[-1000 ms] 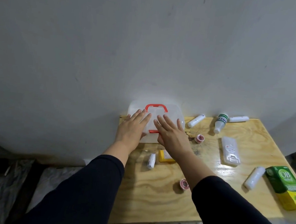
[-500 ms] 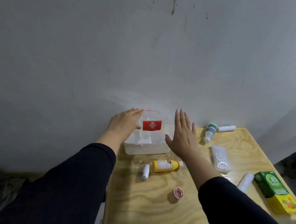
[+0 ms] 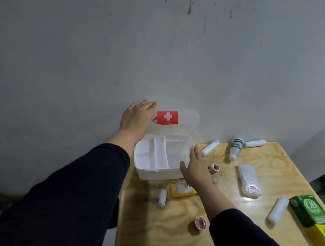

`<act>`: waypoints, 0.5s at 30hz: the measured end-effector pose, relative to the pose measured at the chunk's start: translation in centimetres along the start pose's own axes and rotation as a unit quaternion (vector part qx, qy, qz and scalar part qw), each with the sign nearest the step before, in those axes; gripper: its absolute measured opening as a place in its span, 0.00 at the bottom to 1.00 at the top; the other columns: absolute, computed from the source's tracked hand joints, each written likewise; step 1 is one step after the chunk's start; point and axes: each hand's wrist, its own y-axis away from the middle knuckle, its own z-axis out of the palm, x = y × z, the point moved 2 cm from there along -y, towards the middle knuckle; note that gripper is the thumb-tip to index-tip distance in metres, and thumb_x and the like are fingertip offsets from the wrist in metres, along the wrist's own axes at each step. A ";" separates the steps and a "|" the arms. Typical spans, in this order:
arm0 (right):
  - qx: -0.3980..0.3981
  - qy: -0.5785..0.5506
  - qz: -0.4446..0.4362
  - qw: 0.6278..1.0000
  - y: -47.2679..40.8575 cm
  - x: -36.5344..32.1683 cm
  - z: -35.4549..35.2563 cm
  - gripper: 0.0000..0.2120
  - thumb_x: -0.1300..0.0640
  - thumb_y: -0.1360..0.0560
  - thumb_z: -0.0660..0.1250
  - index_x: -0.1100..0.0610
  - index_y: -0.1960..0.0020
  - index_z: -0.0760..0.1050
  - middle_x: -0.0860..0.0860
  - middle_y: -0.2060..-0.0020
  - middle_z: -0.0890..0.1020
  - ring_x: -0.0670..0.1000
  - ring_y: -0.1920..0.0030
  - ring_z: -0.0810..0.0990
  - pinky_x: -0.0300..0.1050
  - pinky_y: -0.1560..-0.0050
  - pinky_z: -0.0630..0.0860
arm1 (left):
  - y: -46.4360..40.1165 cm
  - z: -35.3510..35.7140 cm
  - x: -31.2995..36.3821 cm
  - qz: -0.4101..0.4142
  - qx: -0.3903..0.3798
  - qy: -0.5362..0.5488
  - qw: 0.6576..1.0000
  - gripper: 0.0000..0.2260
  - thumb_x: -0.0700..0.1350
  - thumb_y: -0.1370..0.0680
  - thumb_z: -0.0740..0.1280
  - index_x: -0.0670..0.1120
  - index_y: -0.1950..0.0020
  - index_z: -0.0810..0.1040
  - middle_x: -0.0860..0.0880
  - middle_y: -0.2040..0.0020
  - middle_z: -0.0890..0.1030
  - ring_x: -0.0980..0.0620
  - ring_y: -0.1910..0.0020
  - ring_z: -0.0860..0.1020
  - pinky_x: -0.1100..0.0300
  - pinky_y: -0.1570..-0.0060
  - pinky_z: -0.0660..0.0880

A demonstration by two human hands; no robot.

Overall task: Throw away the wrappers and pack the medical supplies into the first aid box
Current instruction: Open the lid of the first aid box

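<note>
Both hands have come off the closed lid they were pressing flat a second ago, and the box now stands open. The left hand (image 3: 138,118) rests against the left edge of the raised translucent lid (image 3: 185,123), fingers spread and thumb near the red label with its white cross (image 3: 167,117); it seems to steady the lid against the grey wall rather than grip it. The right hand (image 3: 196,169) hovers open and empty, palm down, at the right front corner of the white translucent plastic first aid box (image 3: 152,173), which sits at the back left of the pale plywood table (image 3: 176,239).

With the lid up, a white divided tray (image 3: 160,154) shows inside, and its compartments look bare, so packing can begin. Nothing is packed yet. Supplies lie scattered: a yellow bottle (image 3: 181,190) and a small white roll (image 3: 162,197) just in front of the box, two pink-cored tape rolls (image 3: 200,222), one of them (image 3: 214,168) just beside the right hand, white tubes (image 3: 210,147) and a white bottle with a green band (image 3: 236,149) toward the back, a flat white case (image 3: 249,179), another white tube (image 3: 278,210), and a green and yellow carton (image 3: 313,216) at the right edge. I cannot pick out which items are wrappers. My judgement is that the near tape roll or the yellow bottle is the easiest first pick.
</note>
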 end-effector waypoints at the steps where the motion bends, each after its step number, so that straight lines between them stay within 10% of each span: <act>1: -0.001 -0.001 -0.001 1.000 0.1 0.2 -0.1 0.33 0.48 0.21 0.55 0.59 0.23 0.44 0.53 0.22 0.44 0.54 0.22 0.50 0.56 0.24 0.56 | -0.2 -0.1 0.1 -0.002 0.008 0.002 1.000 0.22 0.45 0.19 0.59 0.45 0.25 0.63 0.48 0.25 0.66 0.50 0.24 0.60 0.52 0.27 0.57; 15: 0.003 -0.021 -0.005 1.000 0.8 1.0 -1.3 0.34 0.44 0.21 0.56 0.58 0.23 0.45 0.53 0.22 0.47 0.54 0.22 0.50 0.54 0.25 0.57 | -0.3 -1.1 1.7 -0.003 0.043 0.029 0.999 0.22 0.38 0.21 0.61 0.43 0.27 0.66 0.46 0.28 0.70 0.47 0.28 0.67 0.54 0.31 0.63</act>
